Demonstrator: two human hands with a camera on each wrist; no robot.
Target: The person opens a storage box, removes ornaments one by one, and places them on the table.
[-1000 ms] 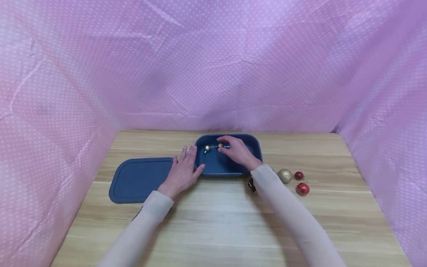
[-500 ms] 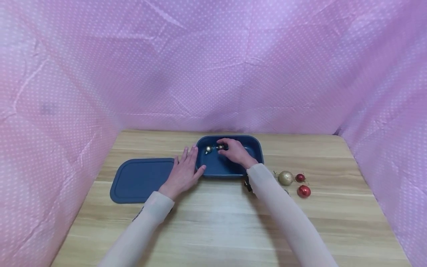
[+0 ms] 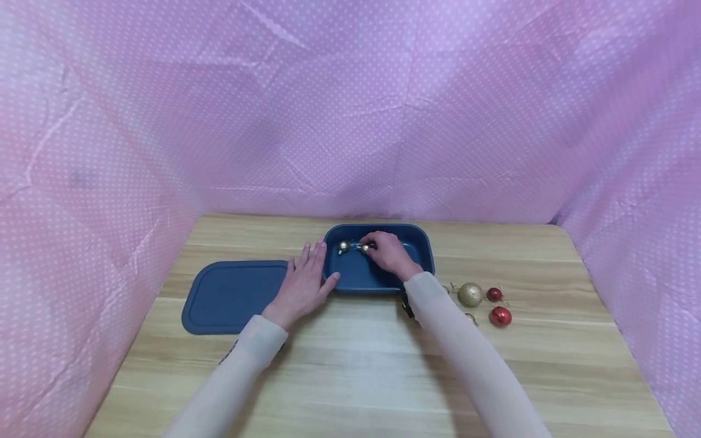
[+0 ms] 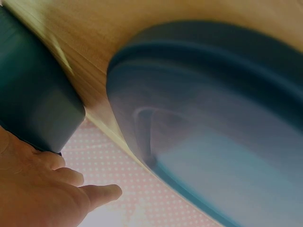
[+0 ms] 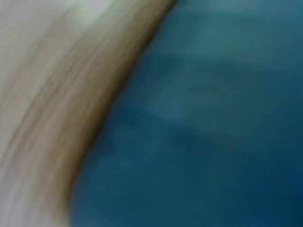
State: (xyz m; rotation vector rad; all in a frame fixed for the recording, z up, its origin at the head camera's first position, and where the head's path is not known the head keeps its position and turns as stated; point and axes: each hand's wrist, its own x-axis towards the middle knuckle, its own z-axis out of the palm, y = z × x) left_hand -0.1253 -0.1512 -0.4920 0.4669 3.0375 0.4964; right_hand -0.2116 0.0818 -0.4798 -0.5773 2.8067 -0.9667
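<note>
In the head view, a dark blue rectangular box (image 3: 350,274) stands on the table. My right hand (image 3: 389,252) reaches into it, with thumb and fingertips pinching a small gold Christmas bauble (image 3: 365,248). To its left in the box lies a second small gold bauble (image 3: 343,246). My left hand (image 3: 301,283) lies with straight, spread fingers against the box's left side. In the left wrist view, that hand (image 4: 42,189) touches the box wall (image 4: 38,90). Only the blue box wall (image 5: 199,127) fills most of the right wrist view; the right hand is out of that picture.
The flat blue lid (image 3: 235,298) lies left of the box, partly behind my left hand. Right of the box are a larger glittery gold bauble (image 3: 470,295), a small red bauble (image 3: 495,294) and a bigger red one (image 3: 501,316). Pink dotted cloth (image 3: 350,121) surrounds the table.
My right thumb and fingers have drawn together on the small gold bauble, low in the box. The left hand has stayed against the box side.
</note>
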